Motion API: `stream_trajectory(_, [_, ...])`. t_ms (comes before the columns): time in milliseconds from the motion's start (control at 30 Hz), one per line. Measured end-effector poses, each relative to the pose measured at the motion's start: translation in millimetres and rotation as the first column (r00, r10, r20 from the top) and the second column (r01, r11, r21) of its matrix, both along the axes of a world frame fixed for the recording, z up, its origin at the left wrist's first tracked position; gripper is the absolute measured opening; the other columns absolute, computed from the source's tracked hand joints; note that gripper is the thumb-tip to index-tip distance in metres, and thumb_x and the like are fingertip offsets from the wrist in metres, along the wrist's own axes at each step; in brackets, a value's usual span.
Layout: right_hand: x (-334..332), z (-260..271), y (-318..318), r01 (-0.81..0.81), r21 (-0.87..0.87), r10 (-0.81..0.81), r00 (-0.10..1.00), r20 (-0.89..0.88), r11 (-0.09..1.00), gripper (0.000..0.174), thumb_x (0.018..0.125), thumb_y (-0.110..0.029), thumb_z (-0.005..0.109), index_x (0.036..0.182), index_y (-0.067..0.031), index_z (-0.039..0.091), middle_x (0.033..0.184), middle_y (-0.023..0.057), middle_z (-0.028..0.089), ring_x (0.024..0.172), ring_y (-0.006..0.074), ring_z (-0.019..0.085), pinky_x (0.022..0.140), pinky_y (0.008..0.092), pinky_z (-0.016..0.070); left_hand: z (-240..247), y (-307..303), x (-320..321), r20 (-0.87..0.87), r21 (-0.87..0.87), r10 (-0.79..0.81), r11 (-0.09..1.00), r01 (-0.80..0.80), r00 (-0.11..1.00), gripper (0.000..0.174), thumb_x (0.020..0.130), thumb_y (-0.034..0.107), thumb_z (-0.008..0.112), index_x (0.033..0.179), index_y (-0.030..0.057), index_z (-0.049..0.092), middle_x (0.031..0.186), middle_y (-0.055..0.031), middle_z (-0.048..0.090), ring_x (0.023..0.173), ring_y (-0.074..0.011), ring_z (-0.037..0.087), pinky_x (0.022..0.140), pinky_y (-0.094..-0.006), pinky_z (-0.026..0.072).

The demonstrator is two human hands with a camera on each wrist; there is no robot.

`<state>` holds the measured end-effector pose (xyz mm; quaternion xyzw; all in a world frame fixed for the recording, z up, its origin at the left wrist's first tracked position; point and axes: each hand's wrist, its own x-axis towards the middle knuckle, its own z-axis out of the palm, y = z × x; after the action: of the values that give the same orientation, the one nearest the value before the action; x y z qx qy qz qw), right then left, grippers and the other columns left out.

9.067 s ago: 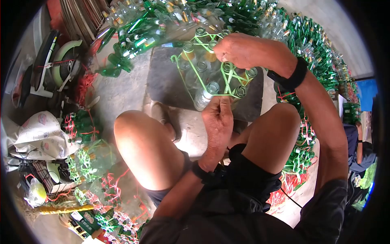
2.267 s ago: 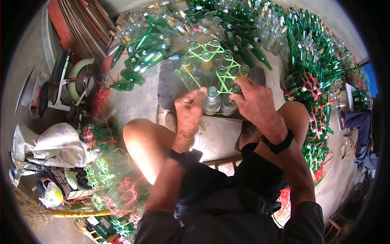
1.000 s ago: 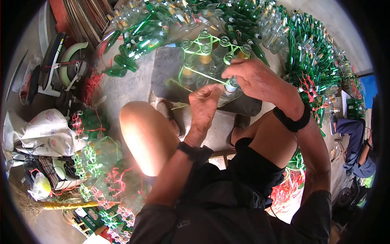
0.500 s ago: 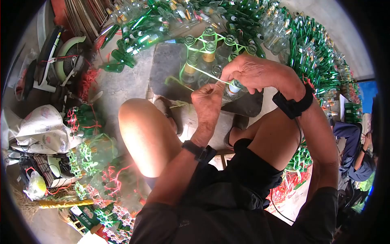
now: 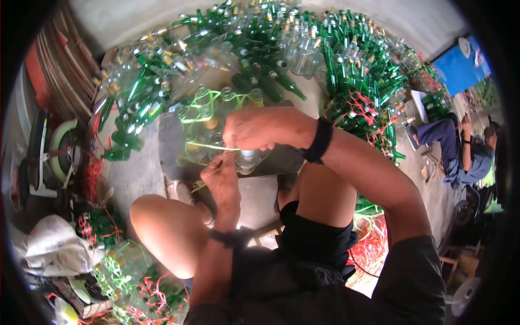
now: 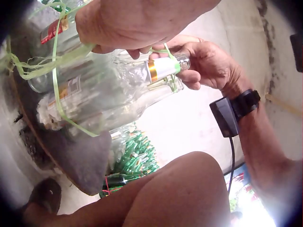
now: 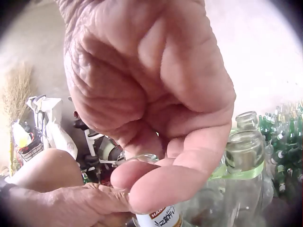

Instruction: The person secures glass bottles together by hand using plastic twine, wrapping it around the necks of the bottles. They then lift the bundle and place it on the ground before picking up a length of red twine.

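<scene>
A cluster of clear glass bottles (image 5: 210, 123) stands on a dark board (image 5: 173, 146), their necks laced with light green plastic strap (image 5: 214, 147). My left hand (image 5: 221, 176) pinches the strap beside the front bottle (image 5: 247, 154), which has a white neck label. Above that bottle's neck my right hand (image 5: 252, 129) bends over, its thumb and fingers gripping the strap. The left wrist view shows the right hand's fingers around the labelled neck (image 6: 161, 70). In the right wrist view the left hand (image 7: 71, 205) meets the right hand's curled fingers (image 7: 170, 187); the strap between them is hidden.
Many loose green and clear bottles (image 5: 265, 81) lie piled along the wall. Strapped bottles with red strap (image 5: 154, 292) stand at lower left, near a white sack (image 5: 57, 244). A fan-like appliance (image 5: 64, 149) is at left. Another person (image 5: 460, 151) sits at far right.
The right hand has gone from the far bottles to the labelled front bottle, and the strap now stretches there from the left bottle. Both hands have come together; the head view has swung right.
</scene>
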<state>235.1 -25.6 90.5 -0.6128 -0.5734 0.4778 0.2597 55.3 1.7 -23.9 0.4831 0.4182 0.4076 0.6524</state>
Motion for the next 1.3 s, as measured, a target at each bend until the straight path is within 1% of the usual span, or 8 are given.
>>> stream_trajectory(67, [-4,2,4,0.010,-0.005,-0.010,1.000,-0.024,1.000,0.019,0.085,-0.013,0.055,0.089,-0.0046,0.071,0.058,0.0059,0.054,0.051,0.0184,0.059,0.045,0.0338,0.0457,-4,1,2,0.011,0.009,0.005,1.000,-0.005,1.000,0.021,0.098,0.014,0.077,0.088,-0.0035,0.078,0.070,0.0069,0.058,0.065,-0.0033,0.041,0.056,-0.0251,0.0295])
stream_trajectory(133, [-8,-4,6,-0.068,0.116,0.039,0.970,0.239,0.991,0.011,0.082,-0.011,0.057,0.074,-0.0038,0.061,0.060,0.0122,0.055,0.052,0.0255,0.059,0.046,0.0407,0.0433,-1,1,0,-0.034,0.015,0.005,1.000,-0.005,0.999,0.022,0.098,0.014,0.077,0.087,-0.0050,0.078,0.072,0.0058,0.060,0.067,-0.0041,0.043,0.057,-0.0259,0.0307])
stream_trajectory(167, [-9,-7,13,-0.274,0.270,0.131,0.884,0.448,0.923,0.012,0.078,-0.009,0.060,0.069,-0.0022,0.056,0.063,0.0178,0.056,0.056,0.0331,0.059,0.051,0.0464,0.0444,-4,2,1,-0.031,0.016,0.010,1.000,-0.009,0.999,0.024,0.098,0.015,0.077,0.086,-0.0056,0.078,0.072,0.0061,0.061,0.067,-0.0045,0.042,0.057,-0.0261,0.0303])
stream_trajectory(400, [-13,-15,16,-0.372,0.362,0.116,0.816,0.566,0.854,0.010,0.074,-0.007,0.067,0.070,-0.0010,0.060,0.066,0.0169,0.061,0.064,0.0376,0.063,0.058,0.0486,0.0479,-3,2,2,-0.053,0.065,0.027,0.998,-0.023,0.998,0.027,0.099,0.016,0.076,0.084,-0.0055,0.077,0.070,0.0072,0.059,0.064,-0.0039,0.040,0.055,-0.0267,0.0297])
stream_trajectory(600, [-15,-2,12,-0.400,0.295,0.072,0.689,0.721,0.868,0.006,0.073,-0.009,0.069,0.073,-0.0026,0.067,0.072,0.0153,0.068,0.072,0.0381,0.070,0.063,0.0501,0.0543,-10,2,-2,-0.074,0.182,-0.030,0.982,0.044,0.997,0.029,0.101,0.017,0.075,0.081,-0.0038,0.074,0.067,0.0082,0.053,0.063,-0.0041,0.039,0.054,-0.0280,0.0309])
stream_trajectory(767, [-18,18,13,-0.445,0.142,0.130,0.526,0.841,0.884,0.006,0.075,-0.007,0.067,0.079,-0.0033,0.070,0.081,0.0157,0.072,0.080,0.0381,0.073,0.069,0.0509,0.0577,0,-4,2,-0.011,0.184,-0.040,0.982,0.041,0.999,0.042,0.100,0.013,0.073,0.066,0.0011,0.052,0.065,0.0089,0.042,0.066,-0.0038,0.037,0.056,-0.0262,0.0316])
stream_trajectory(1000, [-17,32,20,-0.502,0.099,0.184,0.484,0.855,0.859,0.012,0.072,-0.009,0.073,0.083,-0.0057,0.075,0.076,0.0154,0.072,0.076,0.0383,0.073,0.065,0.0500,0.0580,1,-2,-1,-0.028,0.202,-0.075,0.976,0.079,0.997,0.040,0.105,0.018,0.069,0.070,0.0031,0.059,0.065,0.0110,0.044,0.062,-0.0015,0.033,0.053,-0.0256,0.0241])
stream_trajectory(1300, [-11,54,19,-0.520,-0.094,0.324,0.372,0.870,0.849,0.009,0.073,-0.003,0.068,0.082,-0.0016,0.067,0.086,0.0139,0.068,0.084,0.0385,0.071,0.071,0.0496,0.0573,21,-5,-4,0.016,0.142,-0.126,0.982,0.123,0.992,0.024,0.104,0.012,0.068,0.084,-0.0018,0.073,0.065,0.0061,0.054,0.061,-0.0027,0.043,0.053,-0.0247,0.0364])
